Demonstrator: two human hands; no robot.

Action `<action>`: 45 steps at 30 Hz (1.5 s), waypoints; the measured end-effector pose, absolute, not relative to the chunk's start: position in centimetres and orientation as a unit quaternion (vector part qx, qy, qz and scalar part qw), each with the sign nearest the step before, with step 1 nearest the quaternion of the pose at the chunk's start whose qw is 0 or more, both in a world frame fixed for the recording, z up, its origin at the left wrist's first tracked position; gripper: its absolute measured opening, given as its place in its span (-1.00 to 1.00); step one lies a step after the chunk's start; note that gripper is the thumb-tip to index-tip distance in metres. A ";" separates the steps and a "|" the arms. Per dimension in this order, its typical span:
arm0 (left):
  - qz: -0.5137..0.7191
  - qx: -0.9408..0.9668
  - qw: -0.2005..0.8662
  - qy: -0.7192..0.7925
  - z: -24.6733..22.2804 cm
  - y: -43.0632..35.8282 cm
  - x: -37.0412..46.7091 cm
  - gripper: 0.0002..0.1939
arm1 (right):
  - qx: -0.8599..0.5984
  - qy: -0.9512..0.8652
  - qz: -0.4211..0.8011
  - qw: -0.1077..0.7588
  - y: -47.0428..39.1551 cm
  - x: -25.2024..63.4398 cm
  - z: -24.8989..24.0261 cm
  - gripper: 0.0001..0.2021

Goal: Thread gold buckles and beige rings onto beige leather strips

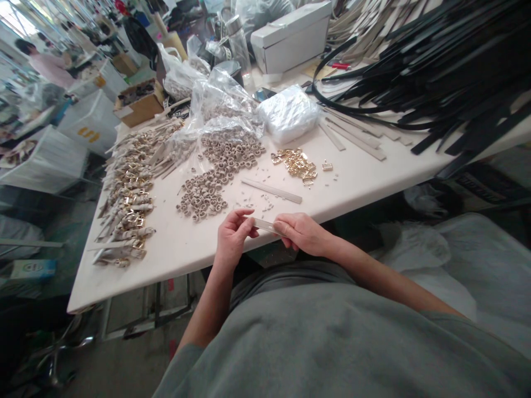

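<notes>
A pale table [178,243] runs from the lower left of the frame to the right edge, its surface smooth and lightly littered. Just over its near edge, at the centre of the frame, the left hand [233,237] pinches one end of a short beige strip [264,224] between thumb and fingers; the right hand [302,233] is closed around the other end, thumb on top.

Beyond the hands, a loose strip [271,190] lies flat among small scattered bits [266,204]. Left of it spreads a heap of beige loops [203,193], reaching back to a clear plastic bag [224,105]. Right of centre are gold buckles [299,165], one apart from the pile. A long row of buckled straps [128,210] lines the table's left side. Toward the back are a wrapped white packet [289,113] and a white box [290,38]; black straps [448,72] fill the upper right.

The room opens at the upper left: a cardboard box [141,105] of dark pieces, white bins [50,160] and, further off, a person in a pink top [50,67], blurred. Under the table, a metal frame [153,309] stands on a dark floor [124,365].
</notes>
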State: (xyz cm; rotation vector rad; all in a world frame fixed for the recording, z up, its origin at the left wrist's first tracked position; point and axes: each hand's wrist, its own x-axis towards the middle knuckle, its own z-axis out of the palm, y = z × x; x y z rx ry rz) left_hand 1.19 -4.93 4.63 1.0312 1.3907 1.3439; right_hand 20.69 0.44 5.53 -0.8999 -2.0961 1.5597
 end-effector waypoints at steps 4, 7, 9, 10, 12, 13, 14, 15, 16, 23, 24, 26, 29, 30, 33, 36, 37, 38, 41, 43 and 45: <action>0.546 0.407 0.472 0.560 4.4 -5.0 1.3 -0.68 | -0.314 -0.725 0.581 0.194 0.4 20.9 5.6 -0.65; 0.545 0.399 0.478 0.561 4.2 -5.0 1.3 -0.67 | -0.308 -0.719 0.590 0.200 0.4 20.9 5.6 -0.63; 0.546 0.396 0.482 0.560 4.1 -5.0 1.3 -0.67 | -0.303 -0.714 0.598 0.204 0.4 21.0 5.4 -0.63; 0.547 0.395 0.484 0.558 4.1 -4.9 1.3 -0.67 | -0.300 -0.711 0.602 0.205 0.4 21.0 5.4 -0.62; 0.548 0.394 0.489 0.553 4.1 -4.9 1.4 -0.68 | -0.296 -0.705 0.610 0.208 0.5 21.0 5.3 -0.62; 0.548 0.394 0.491 0.552 4.0 -4.9 1.4 -0.68 | -0.296 -0.703 0.613 0.209 0.5 21.0 5.2 -0.62; 0.547 0.394 0.491 0.551 4.0 -4.9 1.4 -0.68 | -0.295 -0.701 0.615 0.210 0.5 21.0 5.2 -0.62; 0.547 0.394 0.491 0.552 4.0 -4.9 1.4 -0.68 | -0.295 -0.699 0.617 0.211 0.5 21.0 5.2 -0.61; 0.546 0.393 0.491 0.553 3.9 -4.9 1.4 -0.68 | -0.294 -0.698 0.618 0.212 0.5 21.0 5.2 -0.61; 0.512 0.371 0.538 0.557 4.3 -4.8 1.5 -0.65 | -0.296 -0.748 0.547 0.231 0.6 21.2 5.3 -0.70; 0.512 0.369 0.540 0.557 4.3 -4.8 1.5 -0.65 | -0.295 -0.758 0.532 0.235 0.7 21.2 5.3 -0.70; 0.514 0.366 0.540 0.557 4.4 -4.8 1.4 -0.66 | -0.292 -0.774 0.511 0.234 0.7 21.1 5.3 -0.69; 0.508 0.369 0.545 0.556 4.4 -4.9 1.3 -0.67 | -0.304 -0.794 0.472 0.234 0.7 20.9 5.1 -0.70; 0.506 0.375 0.545 0.553 4.4 -4.9 1.3 -0.68 | -0.312 -0.803 0.451 0.234 0.7 20.8 5.0 -0.72; 0.508 0.405 0.525 0.550 4.7 -5.1 1.4 -0.72 | -0.342 -0.826 0.386 0.229 0.8 20.9 5.1 -0.84; 0.513 0.421 0.494 0.562 5.2 -5.3 1.2 -0.77 | -0.373 -0.821 0.364 0.234 1.2 21.8 5.5 -0.90; 0.511 0.418 0.494 0.566 5.4 -5.3 1.1 -0.78 | -0.369 -0.811 0.390 0.231 1.4 22.3 5.7 -0.88; 0.510 0.409 0.500 0.568 5.5 -5.3 0.9 -0.78 | -0.357 -0.796 0.436 0.220 1.5 22.9 5.9 -0.85; 0.511 0.365 0.539 0.561 5.7 -5.1 0.4 -0.75 | -0.291 -0.707 0.620 0.175 1.3 24.0 6.4 -0.75; 0.519 0.341 0.554 0.554 5.7 -4.9 0.2 -0.72 | -0.263 -0.632 0.712 0.155 0.6 24.1 6.4 -0.72; 0.529 0.328 0.550 0.556 5.9 -4.5 0.0 -0.70 | -0.241 -0.562 0.779 0.137 -0.3 23.5 6.2 -0.67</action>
